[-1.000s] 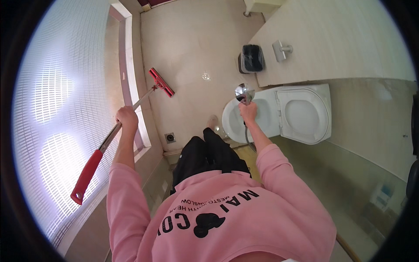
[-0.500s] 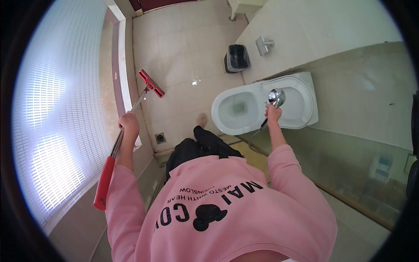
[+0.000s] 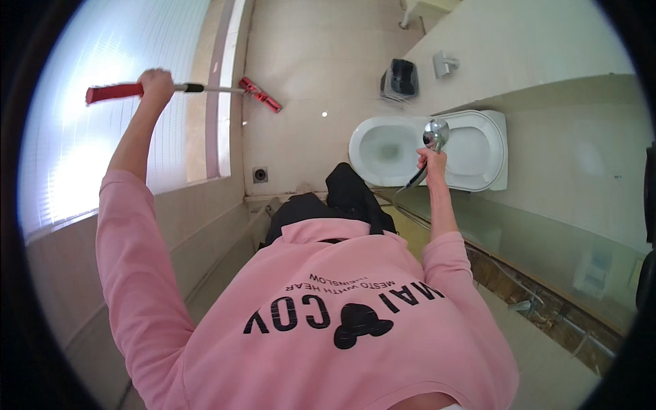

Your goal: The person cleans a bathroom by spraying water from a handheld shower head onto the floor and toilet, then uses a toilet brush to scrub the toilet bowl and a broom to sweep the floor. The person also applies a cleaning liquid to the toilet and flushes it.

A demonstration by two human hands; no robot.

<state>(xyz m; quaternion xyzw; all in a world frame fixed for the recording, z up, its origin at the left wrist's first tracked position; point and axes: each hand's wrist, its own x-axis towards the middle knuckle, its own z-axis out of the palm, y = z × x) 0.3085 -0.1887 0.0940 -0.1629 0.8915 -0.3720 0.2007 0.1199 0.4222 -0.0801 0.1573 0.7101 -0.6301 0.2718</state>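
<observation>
My left hand is wrapped round the pole of a mop just beyond its red grip. The mop's narrow red head rests on the tiled floor near the left wall, and its pole lies almost level across the view. In my right hand is a chrome shower head, fingers closed round its handle. It is over the edge between the bowl and the raised lid of the white toilet. A hose trails from the handle down toward my legs. Whether water flows cannot be made out.
A black-lined waste bin stands beyond the toilet, below a wall-mounted holder. A floor drain lies near the left wall. At left is a bright blind-covered window with a ledge. A glass panel runs along the right.
My left hand has risen and moved outward, swinging the mop's pole from a steep slant to nearly level. My right hand keeps the shower head over the toilet. The view has shifted slightly.
</observation>
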